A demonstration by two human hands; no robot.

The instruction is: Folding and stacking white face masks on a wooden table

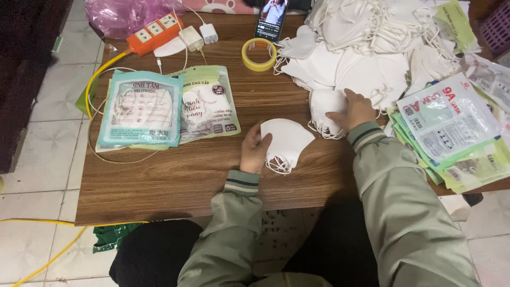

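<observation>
My left hand (255,151): fingers curled on the edge of a white folded face mask (287,142) lying on the wooden table (175,180) | my right hand (355,110): fingers pinching a small stack of white masks (326,109) at the edge of the big mask pile (372,48) | sealed mask packets (159,109) well left, empty pouches (451,133) just right | yellow tape roll (258,54) beyond.

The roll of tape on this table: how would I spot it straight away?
Start at the wooden table and look to its far edge, near the middle. There, just below an upright phone and left of the big heap of white masks, lies the roll of tape, flat on the wood. It is the only yellow ring there.
</observation>
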